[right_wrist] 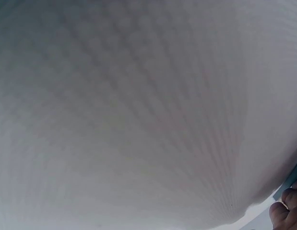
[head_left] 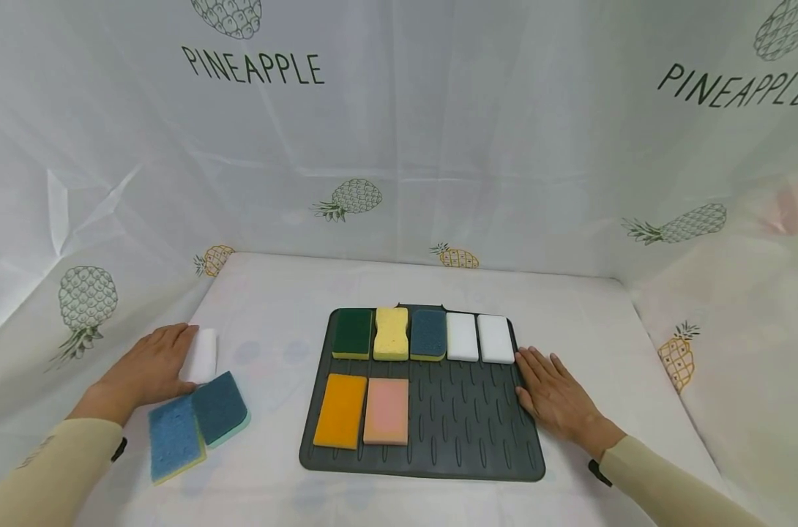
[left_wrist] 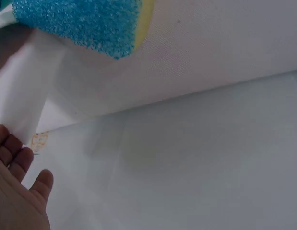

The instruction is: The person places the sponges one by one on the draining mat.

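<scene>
My left hand grips a white sponge at the left of the table, thumb on its near end and fingers along its far end. In the left wrist view the white sponge spans between the thumb and the fingertips. Just in front of that hand lie a light blue sponge with a yellow underside and a dark blue sponge, one overlapping the other. My right hand rests with extended fingers against the right edge of a dark grey ribbed mat.
Along the mat's back row sit a green sponge, a yellow one, a dark blue one and two white ones. Nearer are an orange sponge and a pink sponge. Pineapple-printed sheeting rises behind the table.
</scene>
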The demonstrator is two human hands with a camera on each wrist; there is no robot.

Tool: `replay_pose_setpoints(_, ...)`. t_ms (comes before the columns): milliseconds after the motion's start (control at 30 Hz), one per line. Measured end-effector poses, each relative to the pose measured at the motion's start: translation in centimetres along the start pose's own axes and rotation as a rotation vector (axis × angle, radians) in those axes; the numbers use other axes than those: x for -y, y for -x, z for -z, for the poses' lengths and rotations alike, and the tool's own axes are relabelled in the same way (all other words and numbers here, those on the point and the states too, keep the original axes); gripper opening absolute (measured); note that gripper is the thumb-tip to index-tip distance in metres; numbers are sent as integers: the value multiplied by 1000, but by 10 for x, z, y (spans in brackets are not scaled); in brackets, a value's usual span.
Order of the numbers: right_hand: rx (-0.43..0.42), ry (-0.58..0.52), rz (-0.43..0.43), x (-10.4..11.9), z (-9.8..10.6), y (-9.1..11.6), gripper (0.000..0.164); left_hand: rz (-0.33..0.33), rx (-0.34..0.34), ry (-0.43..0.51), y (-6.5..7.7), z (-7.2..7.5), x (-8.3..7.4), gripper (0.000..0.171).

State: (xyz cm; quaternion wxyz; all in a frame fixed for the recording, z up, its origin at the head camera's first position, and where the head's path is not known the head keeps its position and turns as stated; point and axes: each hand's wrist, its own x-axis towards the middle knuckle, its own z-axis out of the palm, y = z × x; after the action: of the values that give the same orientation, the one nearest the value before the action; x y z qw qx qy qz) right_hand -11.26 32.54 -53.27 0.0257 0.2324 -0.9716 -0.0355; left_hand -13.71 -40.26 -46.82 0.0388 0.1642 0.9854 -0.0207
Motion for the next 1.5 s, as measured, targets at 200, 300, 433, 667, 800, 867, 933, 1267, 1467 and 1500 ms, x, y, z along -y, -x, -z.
replay_pose_setpoints(200, -7, -5, 2, 1, 1, 0, 67, -29, -120, -10, -3, -6, 4, 110)
replay_pose_setpoints(300, -33, -4, 8, 1, 0, 0, 66, -27, -201, -20, -7, -8, 5, 108)
replay_pose_setpoints(433, -34, 0, 8, 1, 0, 0, 67, -42, -318, -45, -15, -9, 5, 106)
replay_pose_setpoints(667, 9, 5, 1, 1, 0, -1, 69, -92, -442, -151, -35, -3, -6, 104)
replay_pose_setpoints(800, 8, 16, 8, 0, 1, -1, 69, -90, -454, -180, -44, 7, -22, 105)
replay_pose_setpoints(867, 5, 20, 11, 0, 1, -1, 68, -90, -468, -169, -49, 12, -29, 105)
replay_pose_setpoints(933, 4, 25, 15, -1, 2, -1, 69, -89, -478, -156, -53, 16, -36, 106)
replay_pose_setpoints(1267, -10, 30, 28, -2, 1, -2, 68, -86, -471, -96, -62, 35, -65, 105)
replay_pose_setpoints(1467, -15, 25, 24, -2, -1, -1, 68, -129, -474, -104, -70, 46, -86, 105)
replay_pose_setpoints(1500, -13, 24, 23, -2, -1, -1, 68, -138, -477, -105, -72, 48, -89, 105)
